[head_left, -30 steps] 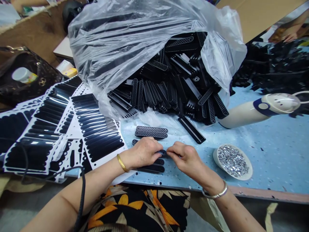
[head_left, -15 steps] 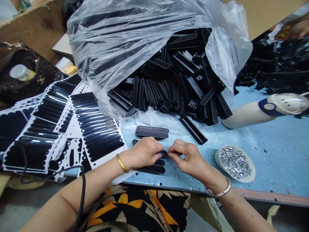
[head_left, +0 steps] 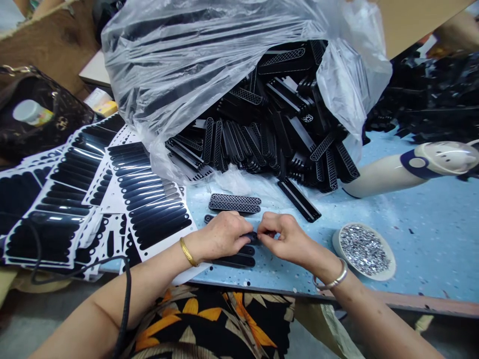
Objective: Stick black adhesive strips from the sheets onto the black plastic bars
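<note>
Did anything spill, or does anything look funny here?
A bit messy, yes. Jumbled black parts spread from the plastic bag, and one striped piece lies slantwise in front. On the left, sheets of black strips overlap crookedly. The bowl hasn't tipped over.

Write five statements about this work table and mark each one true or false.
1. The left hand and right hand are both at one black piece. True.
2. The bowl is beyond the left hand. False: the bowl is to the right of the right hand.
3. The bowl is full of black strips. False: it holds small silvery bits.
4. The silver bangle is on the right wrist. True.
5. The plastic bag is closed. False: the plastic bag is open.
</note>
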{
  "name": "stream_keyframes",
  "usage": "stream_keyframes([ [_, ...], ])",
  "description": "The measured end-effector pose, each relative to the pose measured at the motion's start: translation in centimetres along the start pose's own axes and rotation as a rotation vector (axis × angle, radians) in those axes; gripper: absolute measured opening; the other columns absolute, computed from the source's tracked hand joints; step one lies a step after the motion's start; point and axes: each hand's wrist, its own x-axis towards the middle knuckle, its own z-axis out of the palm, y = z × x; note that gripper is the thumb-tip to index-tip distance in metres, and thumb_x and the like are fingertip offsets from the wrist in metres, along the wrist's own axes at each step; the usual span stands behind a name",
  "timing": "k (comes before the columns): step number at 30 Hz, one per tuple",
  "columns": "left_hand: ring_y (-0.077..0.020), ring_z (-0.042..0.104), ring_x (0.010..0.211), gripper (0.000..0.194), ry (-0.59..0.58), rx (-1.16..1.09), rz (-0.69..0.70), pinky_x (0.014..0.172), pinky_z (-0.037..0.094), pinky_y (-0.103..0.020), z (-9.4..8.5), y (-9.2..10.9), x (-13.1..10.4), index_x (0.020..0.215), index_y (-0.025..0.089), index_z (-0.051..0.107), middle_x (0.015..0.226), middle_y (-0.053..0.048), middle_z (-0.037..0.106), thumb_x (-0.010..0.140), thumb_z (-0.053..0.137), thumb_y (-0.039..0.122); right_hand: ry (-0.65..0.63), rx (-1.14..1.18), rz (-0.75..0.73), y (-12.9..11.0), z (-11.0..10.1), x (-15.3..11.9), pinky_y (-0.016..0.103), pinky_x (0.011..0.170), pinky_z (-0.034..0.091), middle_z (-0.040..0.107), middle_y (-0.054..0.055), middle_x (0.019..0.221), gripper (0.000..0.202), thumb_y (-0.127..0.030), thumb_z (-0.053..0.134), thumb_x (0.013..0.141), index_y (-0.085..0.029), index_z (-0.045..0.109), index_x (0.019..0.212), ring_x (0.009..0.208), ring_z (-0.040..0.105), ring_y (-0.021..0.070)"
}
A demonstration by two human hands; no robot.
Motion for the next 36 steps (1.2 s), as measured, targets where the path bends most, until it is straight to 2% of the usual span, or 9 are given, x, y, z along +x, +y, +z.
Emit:
stream_keyframes([
  [5,-0.0155,0.058,0.072,0.012,-0.007,0.016,0.015,0.068,0.042,-0.025,0.1,-0.1,0.1,0.073,0.015,0.063,0.073,-0.003,0.064,0.084,0.066,0.019,-0.148,0.053,0.008,0.0,-0.7,1.7,0.023,0.054,0.034,0.052,-0.002,0.055,0.015,-0.007,0.051,0.061,-0.016,0.059,0.053,0.056,0.047,0.0105],
  [14,-0.0156,0.057,0.070,0.013,-0.018,0.022,0.013,0.066,0.041,-0.026,0.0,0.1,0.1,0.071,0.015,0.062,0.071,-0.003,0.063,0.083,0.067,0.018,-0.366,0.193,0.156,0.2,-1.0,2.9,0.023,0.048,0.024,0.039,-0.006,0.049,0.014,-0.017,0.049,0.060,-0.018,0.044,0.048,0.050,0.034,0.0078],
  [20,-0.0164,0.058,0.070,0.014,0.008,0.004,0.034,0.067,0.042,-0.027,0.4,-0.4,0.0,0.070,0.016,0.061,0.070,-0.002,0.062,0.083,0.065,0.019,-0.333,0.260,0.240,0.1,-1.0,2.3,0.023,0.049,0.024,0.038,-0.006,0.049,0.009,-0.022,0.051,0.061,-0.017,0.050,0.053,0.052,0.033,0.0083],
  [25,-0.0168,0.059,0.071,0.012,0.008,0.027,0.037,0.067,0.042,-0.027,0.6,-0.5,-0.1,0.073,0.016,0.062,0.071,-0.003,0.063,0.084,0.066,0.020,-0.388,0.428,0.339,0.6,-0.8,1.8,0.024,0.049,0.025,0.041,-0.006,0.049,0.014,-0.029,0.055,0.061,-0.016,0.057,0.058,0.051,0.033,0.0085],
  [31,-0.0181,0.060,0.074,0.006,0.012,0.011,0.022,0.069,0.043,-0.027,0.5,-0.3,-0.1,0.078,0.016,0.067,0.073,-0.004,0.066,0.083,0.066,0.019,-0.272,0.464,0.349,0.3,-0.1,1.3,0.024,0.049,0.026,0.043,-0.004,0.049,0.017,-0.032,0.054,0.062,-0.017,0.053,0.053,0.051,0.033,0.0086],
  [36,-0.0192,0.062,0.077,0.007,-0.003,-0.021,0.010,0.072,0.044,-0.028,0.5,-0.3,0.0,0.087,0.017,0.072,0.077,-0.004,0.069,0.083,0.066,0.019,-0.248,0.517,0.337,0.1,-0.1,1.0,0.025,0.049,0.027,0.043,-0.005,0.048,0.020,-0.034,0.056,0.063,-0.018,0.052,0.052,0.050,0.033,0.0084],
])
